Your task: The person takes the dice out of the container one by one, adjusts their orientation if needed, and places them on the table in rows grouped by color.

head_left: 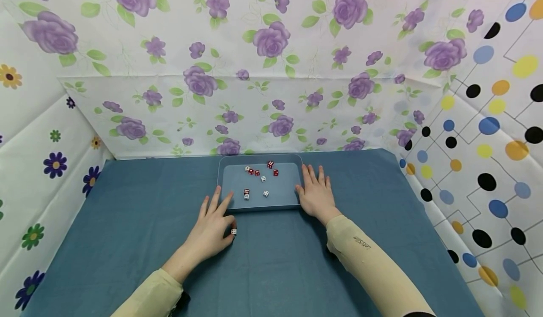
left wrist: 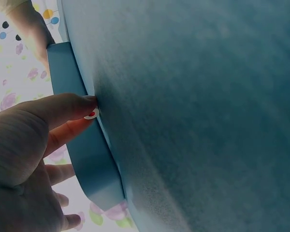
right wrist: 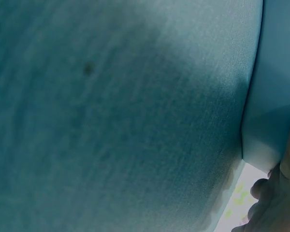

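While left hand (head_left: 210, 230) pinches white die (head_left: 234, 231), right hand (head_left: 318, 197) lies straight-fingered.
Adjacent tray (head_left: 283, 191) runs lengthwise left-right, loose dice (head_left: 263, 179) inside.

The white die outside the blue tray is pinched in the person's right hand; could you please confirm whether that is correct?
Not quite: the head view shows the white die outside the blue tray pinched in the left hand, not the right hand.
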Motion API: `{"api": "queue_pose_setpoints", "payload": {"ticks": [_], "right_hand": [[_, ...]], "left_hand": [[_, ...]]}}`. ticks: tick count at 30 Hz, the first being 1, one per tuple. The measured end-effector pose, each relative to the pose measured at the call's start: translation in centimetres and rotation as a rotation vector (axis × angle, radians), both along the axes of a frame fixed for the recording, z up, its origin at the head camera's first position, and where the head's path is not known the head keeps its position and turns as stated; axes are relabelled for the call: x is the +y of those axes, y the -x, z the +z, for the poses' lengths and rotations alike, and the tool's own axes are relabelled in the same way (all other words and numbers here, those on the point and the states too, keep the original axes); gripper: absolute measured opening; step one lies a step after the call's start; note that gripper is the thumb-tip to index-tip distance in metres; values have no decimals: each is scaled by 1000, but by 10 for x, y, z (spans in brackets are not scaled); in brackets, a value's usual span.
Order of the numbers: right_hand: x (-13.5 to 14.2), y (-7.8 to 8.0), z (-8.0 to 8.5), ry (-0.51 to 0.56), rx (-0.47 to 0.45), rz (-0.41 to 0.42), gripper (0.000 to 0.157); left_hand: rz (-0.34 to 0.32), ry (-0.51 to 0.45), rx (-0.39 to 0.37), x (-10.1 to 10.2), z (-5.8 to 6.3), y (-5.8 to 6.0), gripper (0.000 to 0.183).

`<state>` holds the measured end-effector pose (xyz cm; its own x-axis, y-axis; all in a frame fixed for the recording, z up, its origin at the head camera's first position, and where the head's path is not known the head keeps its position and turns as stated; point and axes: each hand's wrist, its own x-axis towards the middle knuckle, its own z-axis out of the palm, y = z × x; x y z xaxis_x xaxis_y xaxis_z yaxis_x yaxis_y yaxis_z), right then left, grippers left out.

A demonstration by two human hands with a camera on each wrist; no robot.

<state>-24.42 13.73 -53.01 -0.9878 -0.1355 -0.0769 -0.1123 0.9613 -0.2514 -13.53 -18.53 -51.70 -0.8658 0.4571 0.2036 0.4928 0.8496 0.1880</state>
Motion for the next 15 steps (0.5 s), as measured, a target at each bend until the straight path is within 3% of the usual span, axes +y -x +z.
{"api": "queue_pose_setpoints", "payload": {"ticks": [15], "right_hand": [[0, -1, -4, 32, 29, -30, 74]], "left_hand": [[-42, -87, -27, 2, 2, 3, 32]]}}
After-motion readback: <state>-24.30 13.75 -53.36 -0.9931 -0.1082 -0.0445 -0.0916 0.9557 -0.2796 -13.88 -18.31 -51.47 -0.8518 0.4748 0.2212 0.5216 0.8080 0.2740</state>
